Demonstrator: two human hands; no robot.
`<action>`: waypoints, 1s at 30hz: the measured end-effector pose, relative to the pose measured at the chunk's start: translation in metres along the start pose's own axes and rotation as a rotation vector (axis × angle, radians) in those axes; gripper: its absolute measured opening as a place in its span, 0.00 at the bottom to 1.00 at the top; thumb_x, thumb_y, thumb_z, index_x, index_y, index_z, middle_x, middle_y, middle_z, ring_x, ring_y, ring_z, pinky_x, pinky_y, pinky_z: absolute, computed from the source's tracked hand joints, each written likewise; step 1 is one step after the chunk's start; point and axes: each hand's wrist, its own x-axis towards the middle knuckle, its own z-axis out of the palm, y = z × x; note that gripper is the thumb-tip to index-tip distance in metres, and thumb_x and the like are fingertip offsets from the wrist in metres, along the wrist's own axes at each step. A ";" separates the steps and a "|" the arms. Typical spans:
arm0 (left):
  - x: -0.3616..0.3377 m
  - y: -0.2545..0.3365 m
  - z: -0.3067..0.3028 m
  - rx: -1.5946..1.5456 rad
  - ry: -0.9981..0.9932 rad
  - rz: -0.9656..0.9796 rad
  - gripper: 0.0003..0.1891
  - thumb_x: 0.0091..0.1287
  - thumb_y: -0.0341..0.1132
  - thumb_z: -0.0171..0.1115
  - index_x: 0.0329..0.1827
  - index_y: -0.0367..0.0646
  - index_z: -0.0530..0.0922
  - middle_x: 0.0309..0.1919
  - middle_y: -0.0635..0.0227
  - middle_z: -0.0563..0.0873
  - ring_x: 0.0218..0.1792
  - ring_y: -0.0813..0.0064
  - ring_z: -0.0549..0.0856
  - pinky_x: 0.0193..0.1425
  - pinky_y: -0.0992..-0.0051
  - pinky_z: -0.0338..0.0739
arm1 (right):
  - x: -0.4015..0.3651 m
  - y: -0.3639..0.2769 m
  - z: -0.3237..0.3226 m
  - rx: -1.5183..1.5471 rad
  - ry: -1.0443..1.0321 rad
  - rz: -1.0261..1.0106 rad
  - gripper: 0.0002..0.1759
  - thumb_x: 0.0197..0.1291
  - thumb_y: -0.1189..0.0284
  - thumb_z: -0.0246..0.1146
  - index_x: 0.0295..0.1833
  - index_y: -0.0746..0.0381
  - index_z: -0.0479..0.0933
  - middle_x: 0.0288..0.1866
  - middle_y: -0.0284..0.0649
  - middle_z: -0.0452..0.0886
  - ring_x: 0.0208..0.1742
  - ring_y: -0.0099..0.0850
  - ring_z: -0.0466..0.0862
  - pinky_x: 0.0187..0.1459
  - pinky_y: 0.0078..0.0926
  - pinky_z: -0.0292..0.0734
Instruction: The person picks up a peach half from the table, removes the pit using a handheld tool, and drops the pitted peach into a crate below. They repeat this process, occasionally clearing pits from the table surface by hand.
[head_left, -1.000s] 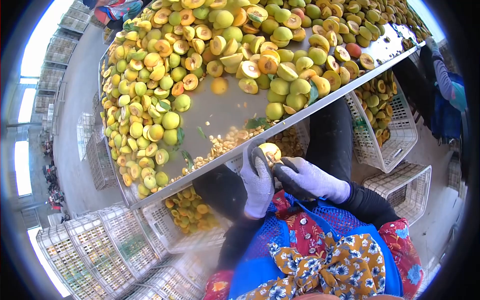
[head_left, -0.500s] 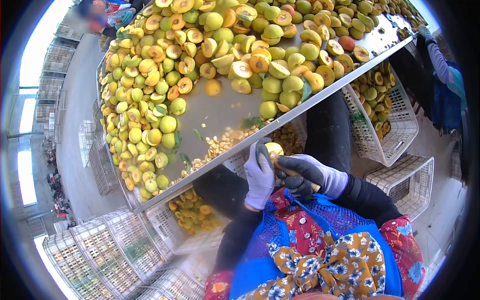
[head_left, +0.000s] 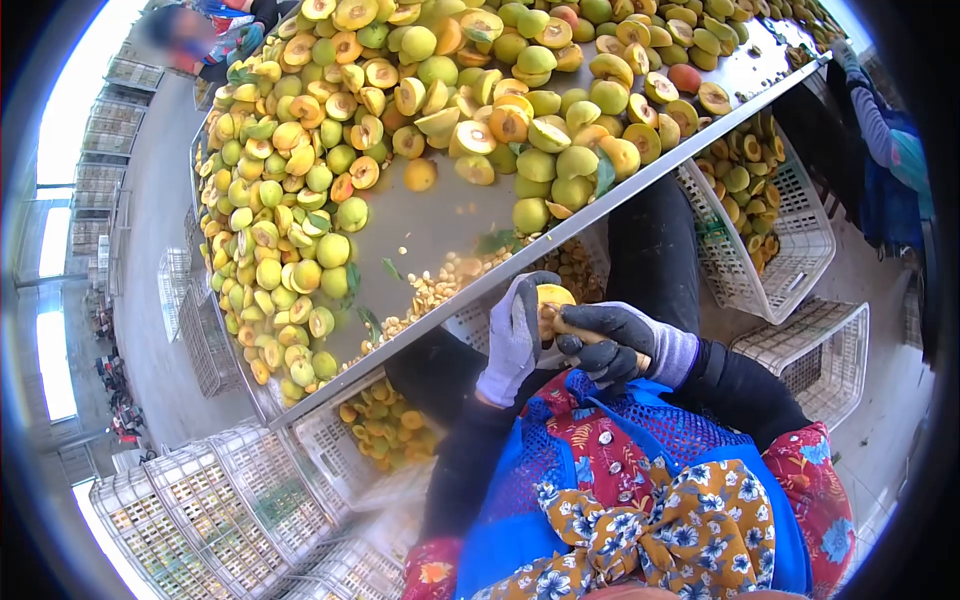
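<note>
My left hand (head_left: 515, 335), in a grey and lilac glove, is closed around a yellow fruit half (head_left: 555, 295) just below the table's edge. My right hand (head_left: 610, 340), gloved the same way, grips a tool with a wooden handle (head_left: 641, 361) and holds its working end against the fruit. The tip is hidden at the fruit. Beyond the hands, a metal table (head_left: 425, 225) bears many whole and halved green-yellow fruits (head_left: 300, 215). A strip of small pits (head_left: 435, 287) lies along its near edge.
Crates with fruit halves stand under the table at the left (head_left: 335, 455) and right (head_left: 790, 255). An empty crate (head_left: 840, 365) is at the right and stacked crates (head_left: 215, 505) at the lower left. Other people are at the upper left (head_left: 235, 35) and upper right (head_left: 895, 165).
Both hands remain together at the fruit, whose yellow face is turned more upward. The right hand has shifted slightly right, and the view has moved a little.
</note>
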 end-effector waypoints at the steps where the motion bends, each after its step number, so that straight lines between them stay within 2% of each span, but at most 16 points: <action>1: 0.001 -0.005 -0.002 0.010 -0.043 -0.029 0.15 0.79 0.38 0.48 0.52 0.36 0.78 0.38 0.53 0.86 0.39 0.60 0.88 0.45 0.67 0.81 | 0.000 -0.003 -0.002 -0.064 -0.004 -0.015 0.23 0.75 0.50 0.52 0.42 0.61 0.72 0.17 0.30 0.66 0.10 0.17 0.62 0.12 0.13 0.58; 3: 0.005 -0.017 -0.005 0.027 -0.120 -0.081 0.14 0.78 0.38 0.50 0.52 0.36 0.78 0.39 0.51 0.86 0.40 0.56 0.87 0.45 0.65 0.81 | -0.007 0.001 0.009 -0.367 0.269 -0.121 0.24 0.76 0.49 0.52 0.43 0.61 0.72 0.17 0.30 0.67 0.11 0.17 0.63 0.12 0.13 0.58; 4: 0.004 -0.016 -0.007 0.116 -0.122 0.002 0.15 0.78 0.38 0.50 0.51 0.35 0.78 0.39 0.51 0.86 0.40 0.55 0.87 0.45 0.64 0.80 | -0.009 0.002 0.016 -0.518 0.406 -0.174 0.24 0.76 0.49 0.51 0.44 0.62 0.72 0.17 0.30 0.67 0.11 0.17 0.63 0.12 0.14 0.58; 8: 0.001 -0.013 -0.008 0.382 -0.112 0.224 0.16 0.77 0.41 0.51 0.51 0.35 0.79 0.39 0.51 0.86 0.40 0.54 0.86 0.44 0.63 0.80 | -0.003 0.000 0.006 -1.176 0.544 -0.298 0.24 0.74 0.48 0.53 0.35 0.58 0.73 0.19 0.30 0.70 0.13 0.17 0.67 0.12 0.17 0.60; 9: 0.001 -0.015 -0.008 0.359 -0.118 0.180 0.17 0.76 0.41 0.51 0.51 0.35 0.79 0.39 0.51 0.86 0.39 0.54 0.86 0.44 0.63 0.80 | -0.002 0.000 0.018 -1.169 0.648 -0.218 0.28 0.74 0.47 0.52 0.34 0.61 0.75 0.20 0.32 0.74 0.17 0.21 0.74 0.17 0.23 0.68; 12: -0.004 -0.024 -0.010 0.197 -0.162 -0.075 0.17 0.73 0.41 0.55 0.52 0.34 0.79 0.37 0.53 0.86 0.38 0.55 0.86 0.42 0.63 0.80 | 0.010 0.007 0.005 -1.540 0.844 -0.315 0.31 0.75 0.47 0.49 0.37 0.67 0.77 0.22 0.41 0.79 0.23 0.32 0.81 0.27 0.32 0.77; 13: -0.007 -0.029 -0.010 0.151 -0.177 -0.166 0.18 0.72 0.40 0.57 0.54 0.34 0.79 0.37 0.53 0.86 0.38 0.55 0.86 0.43 0.63 0.79 | 0.012 0.006 0.003 -1.737 0.824 -0.346 0.31 0.76 0.49 0.48 0.40 0.70 0.77 0.27 0.52 0.82 0.31 0.45 0.86 0.38 0.41 0.81; 14: -0.008 -0.035 -0.012 0.150 -0.193 -0.225 0.20 0.70 0.41 0.60 0.56 0.34 0.77 0.38 0.53 0.86 0.40 0.55 0.86 0.44 0.63 0.79 | 0.013 0.005 -0.004 -1.849 0.819 -0.405 0.30 0.76 0.51 0.48 0.40 0.70 0.77 0.27 0.53 0.82 0.31 0.47 0.86 0.37 0.43 0.80; 16: -0.013 -0.036 -0.017 0.275 -0.258 -0.138 0.23 0.67 0.37 0.62 0.63 0.34 0.74 0.45 0.52 0.84 0.46 0.53 0.84 0.50 0.63 0.78 | 0.016 0.009 -0.015 -2.067 0.804 -0.528 0.28 0.76 0.54 0.48 0.39 0.71 0.75 0.27 0.57 0.81 0.31 0.52 0.85 0.36 0.46 0.80; 19: -0.024 -0.030 -0.028 0.501 -0.366 0.116 0.28 0.66 0.28 0.60 0.70 0.36 0.69 0.55 0.50 0.81 0.56 0.50 0.80 0.61 0.63 0.76 | 0.008 0.023 0.003 -2.291 0.878 -0.350 0.26 0.75 0.56 0.49 0.39 0.73 0.72 0.25 0.57 0.81 0.29 0.52 0.85 0.33 0.48 0.80; 22: -0.027 -0.020 -0.040 0.514 -0.351 0.041 0.29 0.65 0.33 0.63 0.69 0.34 0.69 0.54 0.49 0.81 0.54 0.49 0.81 0.59 0.61 0.76 | 0.012 0.030 0.010 -2.345 0.953 -0.386 0.24 0.74 0.58 0.51 0.38 0.73 0.70 0.22 0.55 0.79 0.27 0.52 0.84 0.30 0.48 0.79; 24: -0.037 0.007 -0.063 0.629 -0.253 0.094 0.35 0.62 0.42 0.69 0.68 0.31 0.68 0.53 0.47 0.81 0.51 0.46 0.82 0.54 0.58 0.77 | 0.009 0.024 -0.002 -2.129 0.900 -0.519 0.23 0.73 0.56 0.52 0.41 0.69 0.72 0.25 0.54 0.80 0.26 0.48 0.84 0.28 0.44 0.78; 26: -0.080 -0.022 -0.110 1.089 -0.173 -0.029 0.31 0.66 0.42 0.64 0.67 0.33 0.69 0.55 0.46 0.81 0.54 0.47 0.82 0.56 0.57 0.77 | 0.006 0.011 -0.016 -1.799 0.798 -0.549 0.23 0.73 0.54 0.54 0.41 0.66 0.73 0.26 0.50 0.81 0.23 0.42 0.83 0.26 0.40 0.78; 27: -0.083 0.005 -0.122 1.134 -0.130 -0.356 0.28 0.68 0.43 0.62 0.66 0.35 0.71 0.55 0.46 0.81 0.54 0.48 0.82 0.57 0.57 0.77 | 0.003 0.008 -0.001 -1.263 0.777 -0.339 0.23 0.73 0.52 0.54 0.42 0.63 0.74 0.27 0.41 0.80 0.21 0.29 0.80 0.23 0.31 0.76; 28: -0.085 0.033 -0.128 1.158 -0.083 -0.685 0.26 0.70 0.44 0.60 0.65 0.36 0.73 0.56 0.46 0.81 0.55 0.49 0.82 0.57 0.57 0.78 | 0.002 0.001 -0.007 -1.256 0.711 -0.351 0.24 0.73 0.49 0.54 0.40 0.62 0.75 0.27 0.33 0.77 0.21 0.21 0.77 0.21 0.24 0.72; 30: -0.091 0.038 -0.130 1.469 0.204 -0.699 0.23 0.70 0.41 0.59 0.65 0.38 0.74 0.57 0.46 0.81 0.55 0.48 0.82 0.58 0.57 0.77 | 0.001 -0.007 -0.014 -1.210 0.484 -0.440 0.22 0.73 0.50 0.58 0.46 0.61 0.76 0.27 0.30 0.75 0.26 0.18 0.75 0.27 0.18 0.69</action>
